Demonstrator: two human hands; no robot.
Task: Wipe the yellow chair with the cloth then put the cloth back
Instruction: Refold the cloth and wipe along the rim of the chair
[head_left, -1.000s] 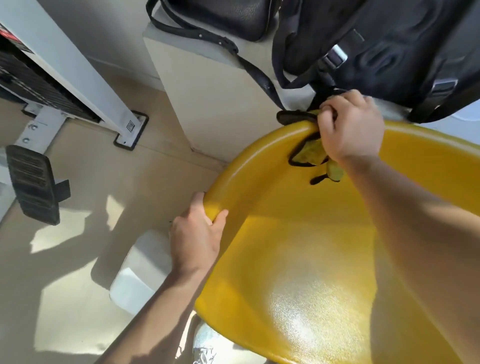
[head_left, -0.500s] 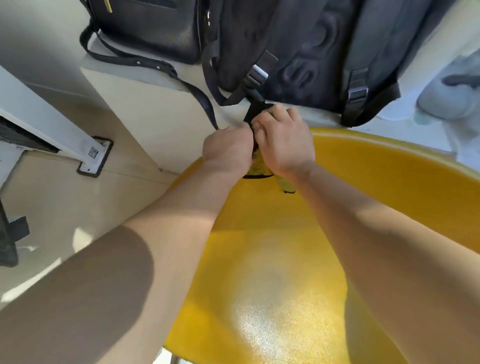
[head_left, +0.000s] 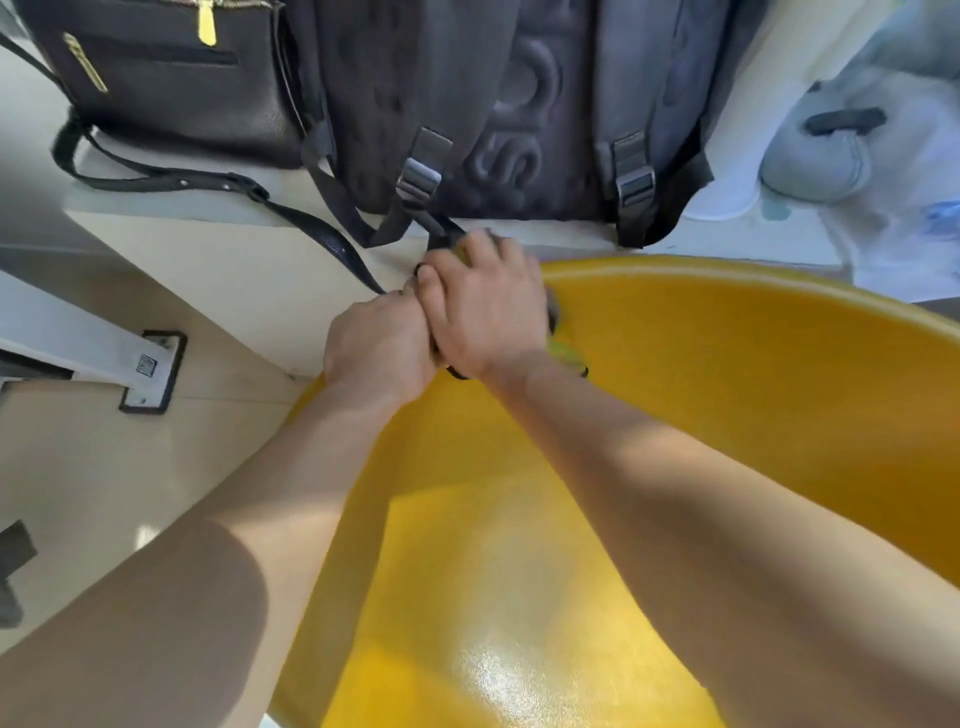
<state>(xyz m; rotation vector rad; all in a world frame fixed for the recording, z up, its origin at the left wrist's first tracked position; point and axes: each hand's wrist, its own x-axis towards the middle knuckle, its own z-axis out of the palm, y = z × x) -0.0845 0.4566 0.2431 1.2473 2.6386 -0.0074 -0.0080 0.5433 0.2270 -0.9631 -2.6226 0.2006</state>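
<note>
Both hands meet at the far-left rim of the glossy yellow moulded chair (head_left: 649, 519). Right hand (head_left: 485, 317) clenched on yellow-green black-edged cloth (head_left: 563, 353), bunched beneath it; left hand (head_left: 382, 353) fisted just left, contents hidden.

The cloth (head_left: 563, 353) is almost all hidden under the right hand (head_left: 488, 317); only a small yellow bit peeks out. The fingertips are blurry. The yellow chair (head_left: 753, 395) is cut off at the bottom, and maybe the right too.
</note>
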